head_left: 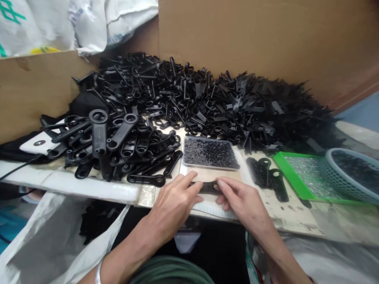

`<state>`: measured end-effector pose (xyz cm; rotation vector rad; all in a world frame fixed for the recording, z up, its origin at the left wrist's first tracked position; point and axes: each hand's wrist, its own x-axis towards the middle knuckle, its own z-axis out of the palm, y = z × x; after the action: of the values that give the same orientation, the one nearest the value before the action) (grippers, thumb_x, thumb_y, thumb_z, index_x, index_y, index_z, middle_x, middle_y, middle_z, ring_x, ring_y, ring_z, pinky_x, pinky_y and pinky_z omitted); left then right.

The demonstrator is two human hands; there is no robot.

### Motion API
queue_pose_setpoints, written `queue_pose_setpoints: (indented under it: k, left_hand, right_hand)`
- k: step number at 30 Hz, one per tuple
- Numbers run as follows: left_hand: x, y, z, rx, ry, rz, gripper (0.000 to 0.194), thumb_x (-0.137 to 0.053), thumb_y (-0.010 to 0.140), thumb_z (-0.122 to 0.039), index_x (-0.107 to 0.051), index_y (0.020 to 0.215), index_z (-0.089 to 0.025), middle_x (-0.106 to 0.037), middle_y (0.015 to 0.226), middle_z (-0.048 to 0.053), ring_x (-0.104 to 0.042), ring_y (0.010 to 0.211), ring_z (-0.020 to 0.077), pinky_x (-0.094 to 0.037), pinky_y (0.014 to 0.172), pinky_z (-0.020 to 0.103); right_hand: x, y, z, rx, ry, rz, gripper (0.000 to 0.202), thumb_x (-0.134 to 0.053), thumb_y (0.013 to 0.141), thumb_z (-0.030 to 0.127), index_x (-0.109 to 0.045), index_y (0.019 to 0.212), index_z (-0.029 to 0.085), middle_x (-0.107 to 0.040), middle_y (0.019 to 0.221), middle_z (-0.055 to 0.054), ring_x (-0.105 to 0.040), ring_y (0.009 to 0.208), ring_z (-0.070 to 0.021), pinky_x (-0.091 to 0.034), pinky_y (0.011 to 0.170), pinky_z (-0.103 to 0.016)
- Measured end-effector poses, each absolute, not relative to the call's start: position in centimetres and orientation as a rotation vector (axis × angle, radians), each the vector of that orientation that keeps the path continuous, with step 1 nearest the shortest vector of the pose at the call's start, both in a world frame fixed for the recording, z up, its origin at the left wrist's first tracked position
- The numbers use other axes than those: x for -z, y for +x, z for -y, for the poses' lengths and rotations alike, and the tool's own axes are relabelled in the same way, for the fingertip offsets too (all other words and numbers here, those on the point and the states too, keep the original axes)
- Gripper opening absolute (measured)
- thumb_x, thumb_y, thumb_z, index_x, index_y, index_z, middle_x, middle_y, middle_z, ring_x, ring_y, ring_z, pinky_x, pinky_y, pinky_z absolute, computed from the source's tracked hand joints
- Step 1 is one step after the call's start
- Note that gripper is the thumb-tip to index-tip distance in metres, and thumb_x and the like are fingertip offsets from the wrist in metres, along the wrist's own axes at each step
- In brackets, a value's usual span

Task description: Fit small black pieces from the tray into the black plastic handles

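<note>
Pinching black part (209, 187), both hands (176, 195) (246, 200) half-curled

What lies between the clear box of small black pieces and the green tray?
A cluster of black ring-ended plastic parts lies between the box and the green tray, as the head view shows.

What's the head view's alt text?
Left hand and right hand hold a flat black plastic part over a cream worktable; beyond, a clear rectangular tray of tiny dark pieces and heaped black plastic parts; at right, a green plastic tray.
</note>
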<state>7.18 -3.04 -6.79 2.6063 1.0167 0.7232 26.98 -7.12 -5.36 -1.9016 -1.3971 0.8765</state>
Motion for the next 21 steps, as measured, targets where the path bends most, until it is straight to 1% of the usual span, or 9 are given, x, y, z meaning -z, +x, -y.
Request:
queue_pose_setpoints:
  k: [3,5,7,10,12,14,16,18,21]
  left_hand:
    - [6.6,7.3,2.7,-0.598,2.664,-1.004,0.018,-0.047,0.095,-0.017,-0.062,0.104,-0.019,-0.064,0.099,0.005,-0.053,0.081,0.0179,-0.047,0.073,0.031]
    - [6.5,7.2,2.4,-0.567,2.654,-1.006,0.023,-0.042,0.095,-0.014,-0.063,0.102,-0.018,-0.064,0.094,0.004,-0.051,0.079,0.0176,-0.046,0.072,0.031]
    - [6.2,7.0,2.2,-0.546,2.647,-0.984,0.022,-0.044,0.095,-0.015,-0.064,0.103,-0.018,-0.063,0.097,0.005,-0.051,0.083,0.0186,-0.046,0.075,0.033]
    - [5.7,6.8,2.1,-0.543,2.618,-0.946,0.017,-0.049,0.094,-0.024,-0.064,0.100,-0.018,-0.062,0.102,0.006,-0.051,0.089,0.0205,-0.045,0.081,0.036]
    - [5.3,6.8,1.9,-0.559,2.590,-0.953,0.017,-0.050,0.094,-0.025,-0.065,0.094,-0.018,-0.063,0.099,0.006,-0.051,0.088,0.0202,-0.044,0.081,0.036]
    - [4.9,6.8,1.6,-0.577,2.581,-0.988,0.018,-0.048,0.095,-0.022,-0.064,0.088,-0.018,-0.062,0.091,0.004,-0.050,0.084,0.0191,-0.043,0.079,0.035]
    - [4.5,6.8,1.0,-0.582,2.606,-1.055,0.021,-0.046,0.095,-0.018,-0.062,0.082,-0.017,-0.060,0.084,0.003,-0.048,0.081,0.0187,-0.043,0.076,0.034]
    - [4.0,7.0,0.1,-0.545,2.652,-1.118,0.022,-0.045,0.093,-0.014,-0.059,0.076,-0.017,-0.058,0.080,0.003,-0.047,0.079,0.0187,-0.042,0.076,0.034]
    - [3.3,7.7,-1.4,-0.459,2.734,-1.201,0.022,-0.045,0.087,-0.007,-0.055,0.071,-0.017,-0.057,0.078,0.003,-0.048,0.079,0.0196,-0.042,0.073,0.034]
  right_hand:
    - [4.0,27.6,6.4,-0.558,-1.975,1.739,0.039,-0.044,0.092,0.045,-0.073,0.083,0.020,-0.068,0.060,-0.001,-0.063,0.058,-0.0165,-0.046,0.059,-0.027]
    - [3.0,28.2,5.5,-0.361,-1.993,1.814,0.035,-0.046,0.092,0.041,-0.075,0.087,0.022,-0.070,0.065,-0.001,-0.065,0.061,-0.0174,-0.047,0.064,-0.028]
    - [2.3,28.8,4.2,-0.211,-1.987,1.839,0.030,-0.049,0.091,0.038,-0.074,0.095,0.023,-0.074,0.077,-0.002,-0.068,0.069,-0.0189,-0.049,0.070,-0.029]
    - [2.3,29.1,1.4,-0.057,-1.942,2.030,0.026,-0.050,0.091,0.029,-0.072,0.104,0.023,-0.074,0.101,-0.005,-0.068,0.090,-0.0221,-0.049,0.082,-0.033]
    - [2.8,29.1,-0.3,-0.022,-1.935,2.155,0.026,-0.052,0.090,0.024,-0.069,0.109,0.023,-0.071,0.106,-0.006,-0.066,0.096,-0.0233,-0.048,0.083,-0.034]
    - [3.5,28.9,-1.7,-0.024,-1.931,2.214,0.025,-0.054,0.088,0.021,-0.069,0.108,0.022,-0.071,0.104,-0.008,-0.065,0.094,-0.0233,-0.047,0.079,-0.034]
    - [4.0,28.9,-2.4,-0.042,-1.926,2.235,0.021,-0.054,0.087,0.020,-0.069,0.102,0.021,-0.070,0.098,-0.008,-0.065,0.089,-0.0225,-0.046,0.076,-0.033]
    - [4.2,29.0,-2.5,-0.059,-1.919,2.240,0.017,-0.054,0.088,0.019,-0.069,0.093,0.020,-0.070,0.091,-0.008,-0.064,0.085,-0.0216,-0.045,0.073,-0.032]
    - [4.2,29.2,-2.3,-0.086,-1.900,2.209,0.016,-0.052,0.088,0.019,-0.068,0.085,0.021,-0.070,0.088,-0.006,-0.064,0.083,-0.0209,-0.044,0.074,-0.032]
